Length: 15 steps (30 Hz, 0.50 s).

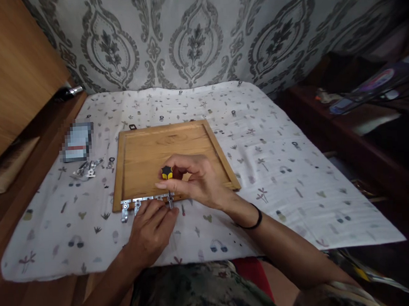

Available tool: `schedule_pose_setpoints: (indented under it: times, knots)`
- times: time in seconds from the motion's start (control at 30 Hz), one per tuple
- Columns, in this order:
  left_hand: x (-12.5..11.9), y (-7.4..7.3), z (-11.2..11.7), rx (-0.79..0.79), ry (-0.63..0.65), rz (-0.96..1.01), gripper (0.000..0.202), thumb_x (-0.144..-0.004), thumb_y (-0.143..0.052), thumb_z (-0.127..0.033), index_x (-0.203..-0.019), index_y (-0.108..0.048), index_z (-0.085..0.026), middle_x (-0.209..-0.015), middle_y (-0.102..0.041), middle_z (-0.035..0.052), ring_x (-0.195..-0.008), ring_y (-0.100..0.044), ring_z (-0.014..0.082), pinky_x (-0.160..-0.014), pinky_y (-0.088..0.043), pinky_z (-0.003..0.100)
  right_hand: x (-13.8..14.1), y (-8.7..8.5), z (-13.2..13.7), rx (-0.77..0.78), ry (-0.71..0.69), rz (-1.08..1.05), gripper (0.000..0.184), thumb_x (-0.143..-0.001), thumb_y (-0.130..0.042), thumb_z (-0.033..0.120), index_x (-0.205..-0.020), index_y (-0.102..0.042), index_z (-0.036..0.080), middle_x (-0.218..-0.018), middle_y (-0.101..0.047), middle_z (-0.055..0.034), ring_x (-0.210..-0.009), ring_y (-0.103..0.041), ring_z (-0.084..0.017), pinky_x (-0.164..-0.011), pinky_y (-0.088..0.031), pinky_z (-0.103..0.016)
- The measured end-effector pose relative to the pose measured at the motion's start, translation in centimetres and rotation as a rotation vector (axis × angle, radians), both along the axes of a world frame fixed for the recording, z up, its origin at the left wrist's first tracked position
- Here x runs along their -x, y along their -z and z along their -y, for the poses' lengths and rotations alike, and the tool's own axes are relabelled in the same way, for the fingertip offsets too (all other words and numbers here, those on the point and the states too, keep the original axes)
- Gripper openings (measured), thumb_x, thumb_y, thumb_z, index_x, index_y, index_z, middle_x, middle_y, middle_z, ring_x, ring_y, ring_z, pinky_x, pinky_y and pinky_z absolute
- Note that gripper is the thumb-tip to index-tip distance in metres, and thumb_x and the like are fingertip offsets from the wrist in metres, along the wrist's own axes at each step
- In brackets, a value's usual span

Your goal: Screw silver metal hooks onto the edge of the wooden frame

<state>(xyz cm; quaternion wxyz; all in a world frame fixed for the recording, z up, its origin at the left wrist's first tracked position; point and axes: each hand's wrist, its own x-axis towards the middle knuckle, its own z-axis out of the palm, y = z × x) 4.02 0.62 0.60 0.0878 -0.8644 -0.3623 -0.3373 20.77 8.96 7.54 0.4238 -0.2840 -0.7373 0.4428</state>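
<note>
A wooden framed board (165, 146) lies flat on the cloth. Along its near edge sits a silver metal hook rail (125, 205), with several hooks projecting toward me. My right hand (201, 181), a black band on its wrist, grips a screwdriver (167, 173) by its black and yellow handle. The screwdriver stands upright, its shaft pointing down at the rail's right end; the exact contact of its tip is hard to make out. My left hand (152, 232) presses curled fingers on the rail just left of the shaft, hiding part of the hooks.
A pile of loose metal hooks (87, 169) lies left of the board, near a blurred phone-like object (77, 141). The table wears a white patterned cloth (270, 204). A wooden cabinet (15, 67) rises at the left; a patterned curtain (194, 38) hangs behind.
</note>
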Motion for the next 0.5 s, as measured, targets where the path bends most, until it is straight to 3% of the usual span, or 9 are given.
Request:
schedule_pose_setpoints:
  times: [0.17,0.33,0.4,0.5]
  knots:
    - [0.0,-0.1,0.0,-0.002,-0.010,-0.009,0.011,-0.098,-0.055,-0.010,-0.098,-0.065,-0.013,-0.079,-0.072,0.0061,-0.080,-0.060,0.0216,-0.078,-0.045,0.037,0.1,0.2,0.1,0.028,0.012,-0.021,0.040,-0.087,-0.073,0.054,-0.076,-0.059,0.018,-0.071,-0.057,0.0026,-0.062,-0.048,-0.010,-0.057,-0.039,-0.025]
    - [0.1,-0.2,0.0,-0.001,-0.007,-0.005,0.010,-0.097,-0.056,-0.009,-0.098,-0.066,-0.013,-0.078,-0.071,0.0061,-0.081,-0.060,0.0220,-0.078,-0.045,0.037,-0.9,-0.7,-0.3,0.042,-0.114,0.050,0.037,-0.092,-0.067,0.054,-0.091,-0.065,0.017,-0.081,-0.060,0.0000,-0.070,-0.052,-0.012,-0.062,-0.043,-0.026]
    - [0.1,-0.1,0.0,0.006,0.001,-0.004,0.010,-0.097,-0.056,-0.008,-0.098,-0.065,-0.012,-0.078,-0.071,0.0065,-0.081,-0.059,0.0222,-0.078,-0.045,0.037,-1.1,-0.8,-0.4,0.017,-0.154,0.082,0.037,-0.094,-0.065,0.053,-0.088,-0.066,0.017,-0.078,-0.059,0.0005,-0.069,-0.052,-0.012,-0.061,-0.042,-0.026]
    - [0.1,-0.1,0.0,0.008,0.005,-0.001,0.010,-0.097,-0.055,-0.008,-0.098,-0.065,-0.011,-0.079,-0.071,0.0070,-0.081,-0.059,0.0220,-0.079,-0.045,0.037,-0.8,-0.5,-0.2,-0.035,-0.096,0.101,0.038,-0.094,-0.066,0.051,-0.077,-0.062,0.018,-0.072,-0.057,0.0016,-0.066,-0.050,-0.012,-0.060,-0.039,-0.026]
